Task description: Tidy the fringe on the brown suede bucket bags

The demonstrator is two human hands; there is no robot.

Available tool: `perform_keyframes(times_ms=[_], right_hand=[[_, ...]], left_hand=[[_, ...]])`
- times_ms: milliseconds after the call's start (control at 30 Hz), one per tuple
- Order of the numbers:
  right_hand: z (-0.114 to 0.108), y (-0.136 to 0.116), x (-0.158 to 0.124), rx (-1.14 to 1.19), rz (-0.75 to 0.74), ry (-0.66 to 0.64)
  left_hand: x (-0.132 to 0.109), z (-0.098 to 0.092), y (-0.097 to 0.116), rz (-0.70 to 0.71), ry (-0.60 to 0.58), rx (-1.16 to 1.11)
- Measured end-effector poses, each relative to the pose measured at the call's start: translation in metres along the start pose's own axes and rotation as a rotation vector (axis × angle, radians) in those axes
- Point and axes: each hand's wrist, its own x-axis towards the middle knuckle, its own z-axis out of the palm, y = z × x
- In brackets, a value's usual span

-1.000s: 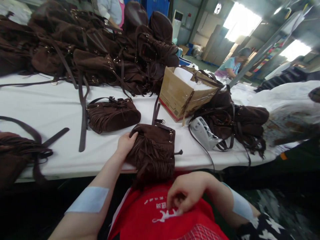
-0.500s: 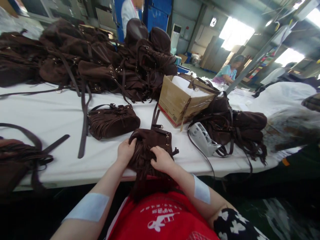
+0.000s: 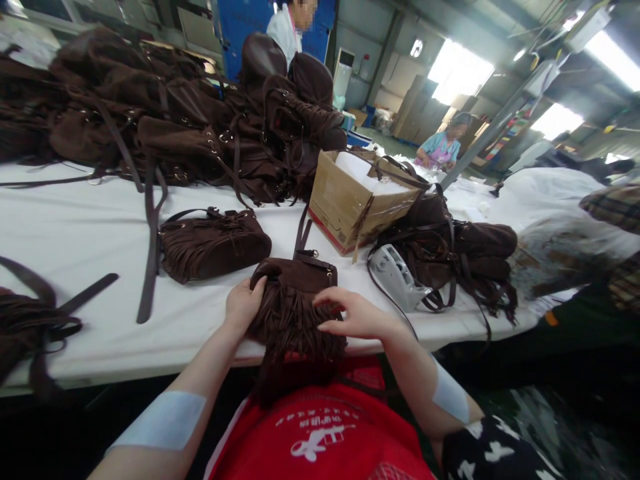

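A dark brown fringed bag (image 3: 295, 307) lies at the front edge of the white-covered table, its fringe hanging toward me. My left hand (image 3: 243, 305) grips the bag's left side, thumb on top and the other fingers partly hidden. Over the right part of the fringe is my right hand (image 3: 350, 315), thumb and fingers spread apart, with nothing held between them. Left of this bag lies a second fringed brown bag (image 3: 215, 245). A strap with a small buckle extends from the back of the nearer bag.
A large pile of brown bags (image 3: 190, 127) covers the back left. A cardboard box (image 3: 345, 200), a grey device (image 3: 397, 277) with a cord and more bags (image 3: 465, 250) stand to the right. Two people (image 3: 443, 143) (image 3: 286, 33) are farther back.
My right hand has opened and moved right, off the middle of the fringe. More of the fringe shows, spread out. My left hand still grips the left side. The camera view has shifted slightly.
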Motion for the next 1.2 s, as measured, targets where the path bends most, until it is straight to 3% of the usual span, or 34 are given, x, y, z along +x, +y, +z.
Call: perform_keyframes(times_ms=[67,133,233,300,333,400,433,467,500,567,633,733,800,867,967,1100,1133,1200], right_hand=[[0.032,0.009,0.027,-0.225,0.038,0.113],[0.061,0.015,0.048,-0.399,0.102,0.111],[0.076,0.013,0.047,-0.49,0.166,0.061],[0.056,0.008,0.024,-0.383,0.088,-0.114],[0.039,0.006,0.008,-0.268,0.016,-0.272],[-0.001,0.004,-0.026,0.087,-0.056,-0.721],[-0.018,0.004,-0.042,0.217,-0.037,-0.839],[-0.031,0.006,-0.055,0.263,-0.001,-0.77],[-0.038,0.009,-0.065,0.26,0.046,-0.614],[-0.031,0.017,-0.074,0.191,0.128,-0.202],[-0.002,0.026,-0.066,0.115,0.161,0.083],[0.051,0.034,-0.042,-0.104,0.176,0.245],[0.073,0.035,-0.029,-0.221,0.181,0.257],[0.077,0.035,-0.027,-0.272,0.156,0.191],[0.055,0.041,-0.041,-0.363,0.164,0.053],[0.013,0.054,-0.077,-0.334,0.332,-0.249],[0.006,0.056,-0.084,-0.279,0.355,-0.245],[0.004,0.057,-0.092,-0.137,0.342,-0.088]], left_hand=[[-0.001,0.0,0.0,0.006,0.012,0.005],[-0.003,-0.001,0.001,0.01,0.031,0.018],[-0.006,-0.003,0.002,0.007,0.047,0.042],[-0.006,-0.003,0.003,0.006,0.041,0.046],[-0.006,-0.003,0.003,0.001,0.041,0.042],[-0.004,-0.003,0.003,-0.029,0.053,0.026],[-0.003,-0.003,0.004,-0.049,0.062,0.016],[-0.002,-0.002,0.005,-0.069,0.068,0.005],[-0.001,-0.001,0.006,-0.086,0.069,-0.004],[-0.001,0.001,0.01,-0.101,0.066,-0.017],[-0.002,0.004,0.013,-0.103,0.064,-0.021],[-0.003,0.006,0.014,-0.09,0.066,-0.01],[-0.002,0.005,0.013,-0.078,0.063,-0.003],[0.001,0.003,0.011,-0.078,0.057,-0.002],[0.005,0.0,0.011,-0.101,0.058,-0.015],[0.003,0.002,0.013,-0.137,0.096,-0.065],[0.0,0.003,0.014,-0.141,0.109,-0.077],[-0.01,0.004,0.017,-0.139,0.138,-0.102]])
